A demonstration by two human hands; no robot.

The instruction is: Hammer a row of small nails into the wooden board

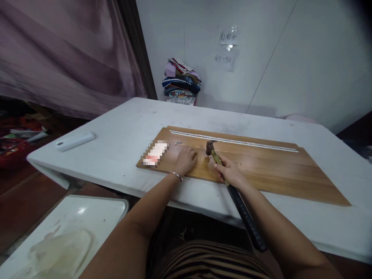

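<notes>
Hammer (236,198) is sitting clamped in my right fingers (220,168); my left fingers (192,154), hold unclear from here, are touching the board (276,170).

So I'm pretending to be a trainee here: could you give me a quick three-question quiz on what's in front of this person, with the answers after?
1. Which hand grips the hammer? A) left B) right C) both
2. True or false: the left hand has a bracelet at its wrist.
3. Fill the gap: as the person sees it, the white object on the table lies to the ____ of the wooden board.

Key: 1. B, the right hand. 2. True. 3. left.
</notes>
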